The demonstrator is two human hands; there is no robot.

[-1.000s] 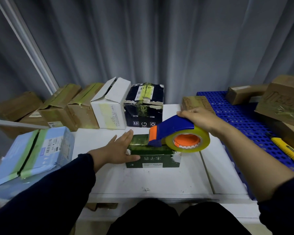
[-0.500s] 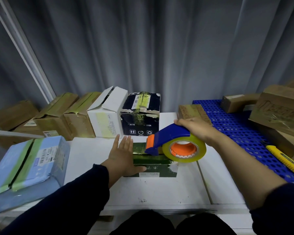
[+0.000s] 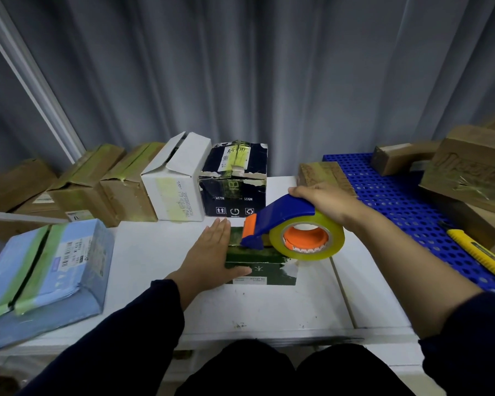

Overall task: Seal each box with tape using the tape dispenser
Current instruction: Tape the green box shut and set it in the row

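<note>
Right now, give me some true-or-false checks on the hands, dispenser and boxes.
1. The right hand grips the tape dispenser. True.
2. The left hand lies flat against the green box. True.
3. The white box has its top flaps open. True.
4. The dispenser's front end touches the white box. False: it touches the green box.
5. The yellow knife lies on the green box. False: it lies on the blue perforated panel.

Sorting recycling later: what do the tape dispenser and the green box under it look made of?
The tape dispenser looks like hard plastic: smooth moulded blue and orange shell. The green box seems printed cardboard, slightly glossy; its torn corner shows white beneath.
</note>
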